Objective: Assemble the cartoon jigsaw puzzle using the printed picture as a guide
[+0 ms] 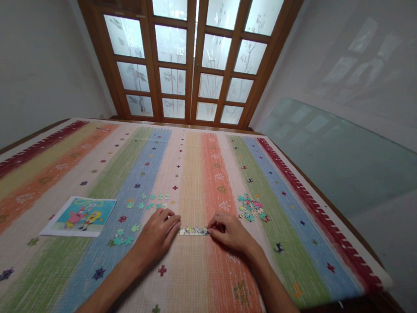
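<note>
A narrow strip of joined jigsaw puzzle pieces point(192, 231) lies across the yellow band of the tablecloth, between my two hands. My left hand point(160, 230) rests at the strip's left end, fingers loosely bent and palm down, with no piece visible in it. At the other end, the thumb and forefinger of my right hand point(226, 230) are pinched together on the strip's last jigsaw piece, mostly hidden by the fingertips. Beyond my left hand are loose teal pieces point(152, 198) in short rows; more teal pieces point(123, 237) lie left of my wrist.
A heap of mixed puzzle pieces point(251, 207) sits beyond my right hand. To the left lies a printed cartoon picture point(84, 216). The striped tablecloth point(197, 282) covers the table, whose near edge runs below my forearms. A glass panel point(339, 158) leans by the right wall.
</note>
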A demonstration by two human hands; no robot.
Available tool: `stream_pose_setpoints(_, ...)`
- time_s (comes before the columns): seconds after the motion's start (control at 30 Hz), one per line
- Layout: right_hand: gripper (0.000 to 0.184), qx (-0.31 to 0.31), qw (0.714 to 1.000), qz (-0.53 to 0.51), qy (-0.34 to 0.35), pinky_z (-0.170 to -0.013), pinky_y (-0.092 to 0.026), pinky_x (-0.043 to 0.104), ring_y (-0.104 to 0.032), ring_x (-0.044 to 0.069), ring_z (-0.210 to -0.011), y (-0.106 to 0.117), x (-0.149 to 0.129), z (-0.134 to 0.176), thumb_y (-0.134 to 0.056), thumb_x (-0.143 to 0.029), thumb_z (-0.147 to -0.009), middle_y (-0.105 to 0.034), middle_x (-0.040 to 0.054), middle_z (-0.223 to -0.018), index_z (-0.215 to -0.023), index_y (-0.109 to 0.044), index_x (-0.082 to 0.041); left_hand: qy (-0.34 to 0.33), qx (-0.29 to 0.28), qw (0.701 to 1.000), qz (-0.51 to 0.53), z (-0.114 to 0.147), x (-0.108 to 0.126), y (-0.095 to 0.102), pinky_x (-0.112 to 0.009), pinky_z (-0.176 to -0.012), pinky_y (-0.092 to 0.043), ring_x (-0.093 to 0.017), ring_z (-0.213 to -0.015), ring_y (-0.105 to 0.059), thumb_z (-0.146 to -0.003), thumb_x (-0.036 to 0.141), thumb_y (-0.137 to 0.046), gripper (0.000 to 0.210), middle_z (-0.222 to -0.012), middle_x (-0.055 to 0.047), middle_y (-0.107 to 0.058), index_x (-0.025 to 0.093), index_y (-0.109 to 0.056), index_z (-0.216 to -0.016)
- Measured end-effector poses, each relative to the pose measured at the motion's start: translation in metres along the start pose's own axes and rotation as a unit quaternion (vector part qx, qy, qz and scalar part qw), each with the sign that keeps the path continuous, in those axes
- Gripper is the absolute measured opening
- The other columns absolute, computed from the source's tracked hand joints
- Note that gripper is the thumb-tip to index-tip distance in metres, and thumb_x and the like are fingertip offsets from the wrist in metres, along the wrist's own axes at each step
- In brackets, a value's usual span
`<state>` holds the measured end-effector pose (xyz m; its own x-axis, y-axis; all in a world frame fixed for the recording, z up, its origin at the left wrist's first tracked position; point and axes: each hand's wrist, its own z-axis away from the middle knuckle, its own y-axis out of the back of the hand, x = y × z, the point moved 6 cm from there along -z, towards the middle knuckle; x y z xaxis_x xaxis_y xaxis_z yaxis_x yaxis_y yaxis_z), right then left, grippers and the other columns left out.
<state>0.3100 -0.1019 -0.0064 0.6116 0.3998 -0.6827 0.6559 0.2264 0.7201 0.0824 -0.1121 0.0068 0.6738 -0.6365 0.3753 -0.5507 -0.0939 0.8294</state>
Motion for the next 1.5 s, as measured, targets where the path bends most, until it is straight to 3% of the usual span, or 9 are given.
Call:
stream_pose_setpoints(0.07, 0.01, 0.001, 1.0, 0.0, -0.001, -0.068, -0.044, 0.026, -0.061, 0.015, -0.074, 0.0, 0.0, 0.0, -0.066, -0.01, -0.081, -0.067, 0.003, -0.081, -0.082, -0.072, -0.017, 0.003, 0.011, 1.0, -0.022, -0.005, -0.017, 0.009, -0.042, -0.086, -0.052, -0.025, -0.095, -0.057, -0.104, 0.022, -0.045, 0.026, -0.1, -0.009, -0.066, 0.02, -0.071, -0.11)
stream_pose_setpoints(0.23, 0.009, 0.006, 1.0, -0.002, 0.002, -0.067, -0.043, 0.026, -0.06, 0.015, -0.073, -0.001, 0.0, -0.001, -0.067, -0.009, -0.081, -0.067, 0.003, -0.08, -0.082, -0.072, -0.017, 0.015, -0.026, 0.997, -0.067, -0.018, -0.057, 0.019, -0.04, -0.088, -0.051, -0.025, -0.099, -0.056, -0.097, 0.013, -0.046, 0.032, -0.106, -0.009, -0.065, 0.022, -0.074, -0.11)
stream_pose_setpoints(0.53, 0.008, 0.01, 1.0, -0.01, 0.006, -0.067, -0.043, 0.026, -0.059, 0.015, -0.072, -0.002, 0.003, -0.001, -0.068, -0.01, -0.081, -0.066, 0.0025, -0.08, -0.081, -0.072, -0.017, 0.026, -0.053, 0.998, -0.026, -0.025, -0.072, 0.013, -0.043, -0.091, -0.049, -0.026, -0.098, -0.056, -0.095, 0.017, -0.053, 0.019, -0.104, -0.009, -0.064, 0.021, -0.071, -0.1)
stream_pose_setpoints(0.73, 0.008, 0.01, 1.0, -0.01, 0.009, -0.067, -0.044, 0.026, -0.06, 0.015, -0.072, -0.001, 0.003, -0.002, -0.067, -0.01, -0.081, -0.066, 0.0023, -0.079, -0.08, -0.071, -0.018, 0.052, -0.06, 0.996, 0.037, -0.032, -0.061, 0.027, -0.038, -0.084, -0.048, -0.023, -0.088, -0.058, -0.094, 0.027, -0.057, 0.015, -0.087, -0.005, -0.066, 0.02, -0.065, -0.084)
stream_pose_setpoints(0.87, 0.008, 0.014, 1.0, -0.016, 0.009, -0.067, -0.044, 0.026, -0.06, 0.015, -0.071, -0.001, 0.002, -0.002, -0.067, -0.01, -0.08, -0.066, 0.0024, -0.079, -0.08, -0.072, -0.017, 0.093, -0.059, 0.986, 0.123, -0.025, -0.044, 0.027, -0.033, -0.076, -0.048, -0.019, -0.076, -0.059, -0.096, 0.032, -0.056, 0.017, -0.082, -0.003, -0.067, 0.02, -0.065, -0.088)
stream_pose_setpoints(1.0, 0.01, 0.017, 1.0, -0.014, 0.007, -0.067, -0.044, 0.025, -0.06, 0.014, -0.072, -0.002, 0.002, -0.001, -0.068, -0.008, -0.079, -0.067, 0.0022, -0.079, -0.08, -0.072, -0.017, 0.099, -0.075, 0.977, 0.172, -0.008, -0.025, 0.013, -0.032, -0.072, -0.049, -0.018, -0.073, -0.06, -0.099, 0.033, -0.053, 0.02, -0.084, -0.003, -0.069, 0.02, -0.067, -0.104)
stream_pose_setpoints(1.1, 0.01, 0.019, 1.0, -0.01, 0.005, -0.066, -0.043, 0.025, -0.059, 0.014, -0.071, -0.002, 0.002, -0.001, -0.068, -0.008, -0.079, -0.066, 0.0018, -0.078, -0.079, -0.072, -0.017, 0.096, -0.066, 0.98, 0.165, 0.005, -0.015, 0.003, -0.036, -0.078, -0.052, -0.021, -0.083, -0.064, -0.101, 0.032, -0.052, 0.025, -0.092, -0.006, -0.072, 0.021, -0.069, -0.116)
stream_pose_setpoints(1.2, 0.01, 0.021, 1.0, -0.011, 0.006, -0.067, -0.043, 0.025, -0.06, 0.015, -0.071, -0.002, 0.002, -0.001, -0.068, -0.008, -0.079, -0.066, 0.0019, -0.078, -0.08, -0.072, -0.017, 0.083, -0.038, 0.986, 0.14, 0.012, -0.009, -0.002, -0.042, -0.085, -0.053, -0.024, -0.093, -0.065, -0.101, 0.028, -0.051, 0.023, -0.096, -0.007, -0.073, 0.021, -0.071, -0.108)
stream_pose_setpoints(1.5, 0.009, 0.018, 1.0, -0.006, 0.004, -0.067, -0.043, 0.026, -0.06, 0.015, -0.072, -0.002, 0.001, -0.002, -0.068, -0.009, -0.079, -0.066, 0.0021, -0.078, -0.079, -0.071, -0.017, 0.096, -0.026, 0.988, 0.122, 0.016, -0.007, -0.003, -0.041, -0.08, -0.055, -0.024, -0.087, -0.066, -0.1, 0.03, -0.055, 0.021, -0.09, -0.006, -0.073, 0.022, -0.074, -0.106)
